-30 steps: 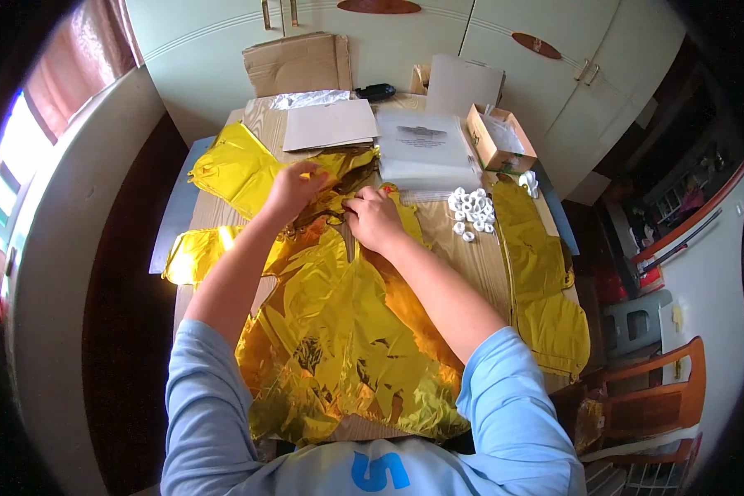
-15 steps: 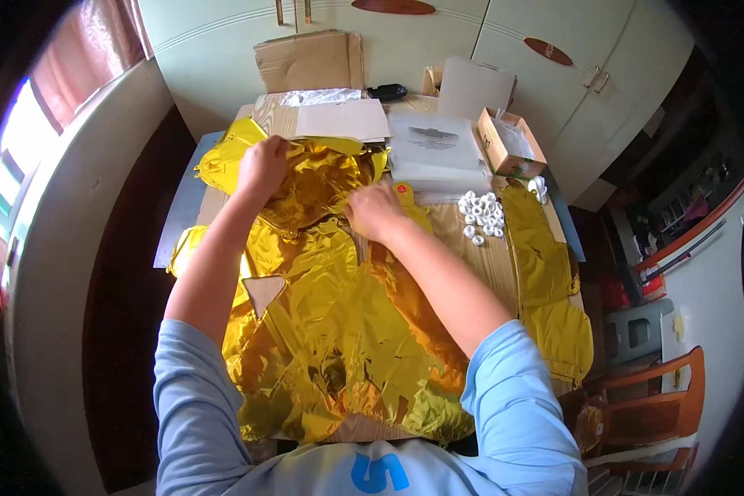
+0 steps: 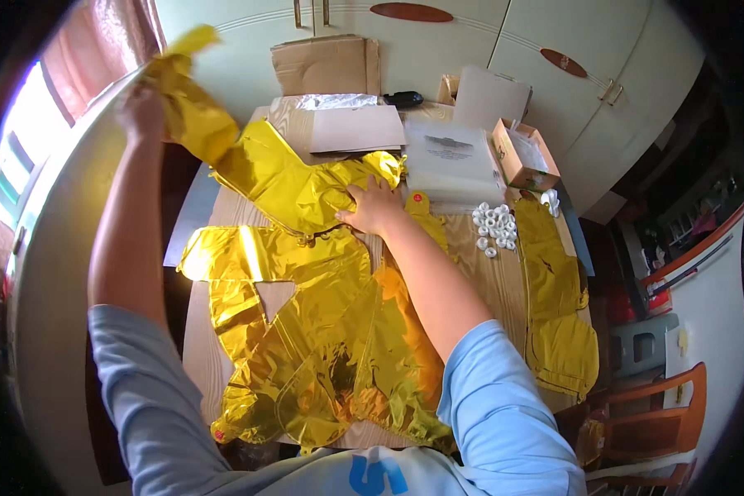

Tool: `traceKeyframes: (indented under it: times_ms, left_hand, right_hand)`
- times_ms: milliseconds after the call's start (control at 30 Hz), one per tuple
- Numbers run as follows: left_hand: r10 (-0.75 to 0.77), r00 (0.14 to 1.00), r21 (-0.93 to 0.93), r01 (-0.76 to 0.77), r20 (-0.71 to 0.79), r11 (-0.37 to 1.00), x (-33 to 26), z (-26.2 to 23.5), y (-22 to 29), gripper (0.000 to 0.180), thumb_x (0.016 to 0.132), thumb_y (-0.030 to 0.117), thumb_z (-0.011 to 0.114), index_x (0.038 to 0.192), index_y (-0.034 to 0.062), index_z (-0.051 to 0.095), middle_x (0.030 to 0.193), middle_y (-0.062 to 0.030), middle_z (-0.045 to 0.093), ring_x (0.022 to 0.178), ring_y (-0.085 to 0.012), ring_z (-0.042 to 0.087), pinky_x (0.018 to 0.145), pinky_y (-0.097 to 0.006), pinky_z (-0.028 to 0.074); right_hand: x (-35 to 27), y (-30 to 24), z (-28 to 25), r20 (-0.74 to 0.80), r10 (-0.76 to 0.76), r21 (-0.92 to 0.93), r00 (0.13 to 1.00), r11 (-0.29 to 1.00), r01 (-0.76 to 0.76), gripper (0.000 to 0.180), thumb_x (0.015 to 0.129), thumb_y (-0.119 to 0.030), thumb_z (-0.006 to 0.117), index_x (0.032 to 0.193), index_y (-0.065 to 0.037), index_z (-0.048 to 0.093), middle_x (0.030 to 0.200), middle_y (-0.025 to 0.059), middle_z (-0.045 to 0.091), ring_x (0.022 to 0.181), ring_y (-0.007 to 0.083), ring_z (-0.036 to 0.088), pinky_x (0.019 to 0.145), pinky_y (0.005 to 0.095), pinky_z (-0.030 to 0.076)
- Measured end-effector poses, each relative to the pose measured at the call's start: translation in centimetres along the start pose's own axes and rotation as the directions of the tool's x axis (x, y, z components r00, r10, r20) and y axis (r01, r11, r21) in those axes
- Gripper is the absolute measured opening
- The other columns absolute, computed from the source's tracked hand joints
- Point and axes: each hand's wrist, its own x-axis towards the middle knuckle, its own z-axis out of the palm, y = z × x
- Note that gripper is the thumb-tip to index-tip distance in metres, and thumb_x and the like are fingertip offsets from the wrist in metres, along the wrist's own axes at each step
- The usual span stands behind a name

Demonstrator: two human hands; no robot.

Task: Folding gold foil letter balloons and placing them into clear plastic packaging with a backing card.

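Your left hand grips the foil balloon, apparently unfolding it; your right hand, apart, presses. Lower it gently next.

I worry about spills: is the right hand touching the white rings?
Apart. In the head view, gold foil and wooden tabletop separate the right hand from the white rings.

So the foil is finished in super glossy gold, creased pretty much everywhere, with mirror-like streaks thrown off it. The table is surfaced in pale wood grain, more satin than shiny. The rings look moulded in smooth white plastic, and the bags seem made of slick, see-through plastic. Matt brown cardboard is seen in the board, soft matt cloth in the shirt.
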Motion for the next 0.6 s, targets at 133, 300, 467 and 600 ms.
traceKeyframes:
  times_ms: [133,300,467,600]
  left_hand:
    - [0.254,0.964,-0.063,-0.259,-0.077,0.964,6.0,-9.0,4.1,0.041,0.105,0.037,0.044,0.111,0.0062,0.071,0.104,-0.0180,0.073,0.094,-0.0347,0.071,0.085,-0.045,0.056]
    - [0.633,0.753,-0.194,-0.604,0.179,0.773,0.5,-14.1,11.1,0.033,0.105,0.029,0.048,0.123,0.0082,0.067,0.109,-0.0215,0.070,0.101,-0.0370,0.069,0.089,-0.043,0.052]
    - [0.625,0.635,-0.553,-0.350,0.454,0.756,-12.3,-22.3,21.1,0.017,0.098,0.017,0.061,0.108,0.0067,0.069,0.094,-0.0194,0.071,0.088,-0.0386,0.069,0.077,-0.046,0.055]
    - [0.810,0.437,-0.668,-0.469,0.392,0.577,-18.6,-25.5,24.9,0.018,0.094,0.014,0.063,0.111,0.0090,0.067,0.091,-0.0149,0.070,0.082,-0.0356,0.068,0.077,-0.044,0.053]
  right_hand:
    - [-0.3,1.5,0.2,-0.032,0.024,-0.024,0.999,0.999,-0.025,0.080,0.087,-0.068,0.061,0.152,-0.025,0.044,0.159,0.0200,0.036,0.146,0.0406,0.034,0.116,0.0574,0.031]
    - [-1.7,2.1,-1.5,-0.416,-0.034,0.235,0.909,0.961,0.144,0.093,0.085,-0.065,0.066,0.156,-0.014,0.035,0.159,0.0250,0.033,0.145,0.0450,0.033,0.116,0.0582,0.029]
    - [-14.5,-3.2,-14.6,-0.855,-0.387,-0.147,0.346,0.820,0.553,0.094,0.078,-0.046,0.081,0.152,-0.009,0.037,0.147,0.0213,0.046,0.137,0.0389,0.043,0.114,0.0575,0.029]
    - [-17.8,-2.6,-17.5,-0.470,-0.539,0.216,0.699,0.698,0.683,0.026,0.081,-0.018,0.075,0.105,-0.007,0.072,0.096,0.0133,0.074,0.093,0.0291,0.072,0.089,0.0425,0.053]
